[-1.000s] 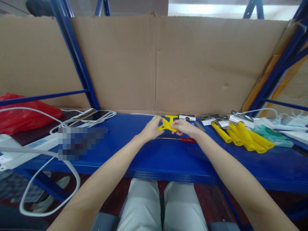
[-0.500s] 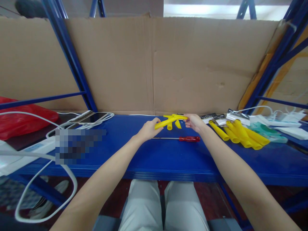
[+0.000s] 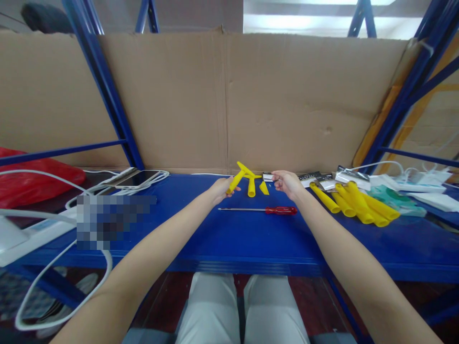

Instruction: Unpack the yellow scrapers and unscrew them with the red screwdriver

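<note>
Yellow T-shaped handle, grasped in left hand beyond red screwdriver. Hold firmly by grip, crossbar clear of yellow tube. Long axis slanting, grip end toward screwdriver's tip, crossbar away. Right hand beyond screwdriver's handle, fingers half-curled; cannot tell whether holding anything.

1. Brown cardboard spans the upper half of the frame.
2. A blue post slants down the upper left.
3. A red bag sits at the left edge.
4. A white power strip lies at lower left.
5. Green plastic lies at right.
</note>
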Action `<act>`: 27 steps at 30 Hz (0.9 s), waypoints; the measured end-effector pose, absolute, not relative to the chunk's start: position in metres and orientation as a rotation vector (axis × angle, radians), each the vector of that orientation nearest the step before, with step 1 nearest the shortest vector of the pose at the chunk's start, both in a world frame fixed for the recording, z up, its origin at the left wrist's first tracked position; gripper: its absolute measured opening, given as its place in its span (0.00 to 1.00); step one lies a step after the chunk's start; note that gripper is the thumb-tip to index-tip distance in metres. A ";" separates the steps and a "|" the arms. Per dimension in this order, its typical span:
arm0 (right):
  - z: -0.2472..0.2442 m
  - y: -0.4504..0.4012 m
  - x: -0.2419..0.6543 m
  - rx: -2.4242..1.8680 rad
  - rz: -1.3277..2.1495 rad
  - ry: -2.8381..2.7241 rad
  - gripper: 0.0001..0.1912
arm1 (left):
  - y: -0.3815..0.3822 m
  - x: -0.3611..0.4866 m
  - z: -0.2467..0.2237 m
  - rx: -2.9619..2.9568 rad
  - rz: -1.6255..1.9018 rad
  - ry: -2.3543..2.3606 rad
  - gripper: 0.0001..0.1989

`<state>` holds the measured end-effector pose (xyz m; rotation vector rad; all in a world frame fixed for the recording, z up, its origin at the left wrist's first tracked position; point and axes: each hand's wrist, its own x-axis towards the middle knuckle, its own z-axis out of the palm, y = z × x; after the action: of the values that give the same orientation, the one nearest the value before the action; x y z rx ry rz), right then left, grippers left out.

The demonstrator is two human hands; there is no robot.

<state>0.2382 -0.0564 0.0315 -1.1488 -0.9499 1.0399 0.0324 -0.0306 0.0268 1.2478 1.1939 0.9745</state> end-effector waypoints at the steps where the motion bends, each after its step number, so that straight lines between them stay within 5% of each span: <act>1: 0.031 -0.056 0.239 -1.149 1.038 -0.953 0.04 | -0.026 0.038 0.027 1.202 0.961 1.207 0.12; 17: 0.028 -0.053 0.241 -1.168 1.042 -1.046 0.03 | 0.016 0.094 0.008 1.574 0.887 1.480 0.13; 27: 0.027 -0.055 0.240 -1.206 1.034 -1.082 0.03 | 0.004 0.101 -0.003 2.334 0.466 1.617 0.30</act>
<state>0.2401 -0.0547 0.0269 -1.2058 -1.0819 1.0337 0.1015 0.0040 -0.0029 2.3343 1.6173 0.4662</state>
